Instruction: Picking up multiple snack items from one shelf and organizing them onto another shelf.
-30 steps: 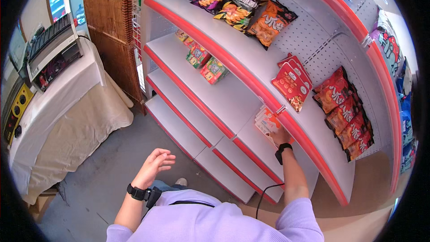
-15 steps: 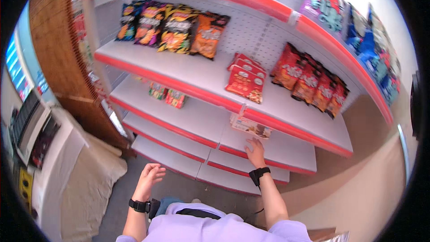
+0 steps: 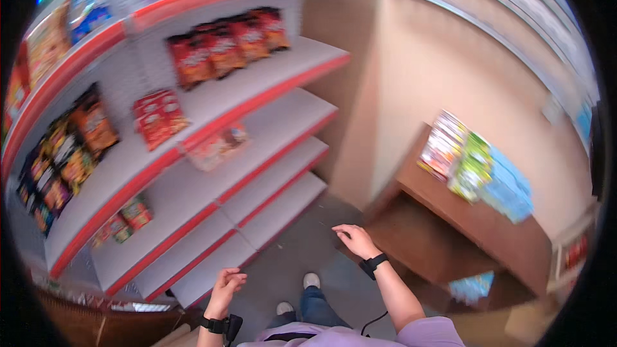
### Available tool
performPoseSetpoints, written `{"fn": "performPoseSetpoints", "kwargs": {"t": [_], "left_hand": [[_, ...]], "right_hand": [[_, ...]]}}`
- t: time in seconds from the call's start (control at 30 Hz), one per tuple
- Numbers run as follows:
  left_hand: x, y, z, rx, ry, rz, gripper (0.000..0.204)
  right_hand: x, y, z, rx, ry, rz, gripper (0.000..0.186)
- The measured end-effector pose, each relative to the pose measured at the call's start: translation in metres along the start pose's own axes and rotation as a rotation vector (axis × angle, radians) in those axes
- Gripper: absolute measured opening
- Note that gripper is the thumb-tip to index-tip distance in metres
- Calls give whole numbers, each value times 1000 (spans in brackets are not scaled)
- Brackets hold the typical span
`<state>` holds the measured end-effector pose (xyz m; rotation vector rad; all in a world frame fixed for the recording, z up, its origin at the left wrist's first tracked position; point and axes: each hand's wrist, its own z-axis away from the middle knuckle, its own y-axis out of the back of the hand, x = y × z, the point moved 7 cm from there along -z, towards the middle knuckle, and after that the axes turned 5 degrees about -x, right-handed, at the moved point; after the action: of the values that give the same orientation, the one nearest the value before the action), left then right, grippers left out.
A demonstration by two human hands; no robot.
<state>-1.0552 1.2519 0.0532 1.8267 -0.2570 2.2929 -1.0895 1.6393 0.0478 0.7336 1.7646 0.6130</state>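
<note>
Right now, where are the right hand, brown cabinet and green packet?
Right hand (image 3: 357, 241): head view, middle of the hand.
Brown cabinet (image 3: 474, 226): head view, bare top.
Green packet (image 3: 473, 168): head view, visible face.

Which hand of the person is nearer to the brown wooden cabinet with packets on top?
Right: the right hand shows in front of the left side of the brown cabinet; the left hand is farther left, near the white shelf unit with red edges.

Red-edged shelves (image 3: 273, 74) bearing snack bags (image 3: 226, 46), brown cabinet (image 3: 459, 220) bearing packets (image 3: 473, 166)
</note>
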Motion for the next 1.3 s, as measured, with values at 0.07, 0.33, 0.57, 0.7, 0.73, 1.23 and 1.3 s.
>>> {"fn": "performPoseSetpoints", "kwargs": {"t": [0.07,0.33,0.57,0.7,0.73,1.23,1.3], "left_hand": [[-7,-44,-4,-135,28,-39,30],[-27,-275,38,-754,35,-229,27],[-119,-482,158,-1068,103,-383,26],[-172,-601,273,-1392,156,-440,28],[-182,-627,304,-1502,174,-482,30],[-331,-934,511,-1961,301,-742,31],[-347,-985,543,-1946,289,-776,29]], "right_hand": [[21,36,68,100,-122,-27,21],[86,141,394,626,-617,-16,20],[84,152,709,868,-898,-38,21],[56,187,868,1111,-1114,-59,20],[44,198,902,1200,-1130,-65,20],[34,236,1206,1600,-1351,-32,20],[36,259,1257,1679,-1354,-27,20]]}}
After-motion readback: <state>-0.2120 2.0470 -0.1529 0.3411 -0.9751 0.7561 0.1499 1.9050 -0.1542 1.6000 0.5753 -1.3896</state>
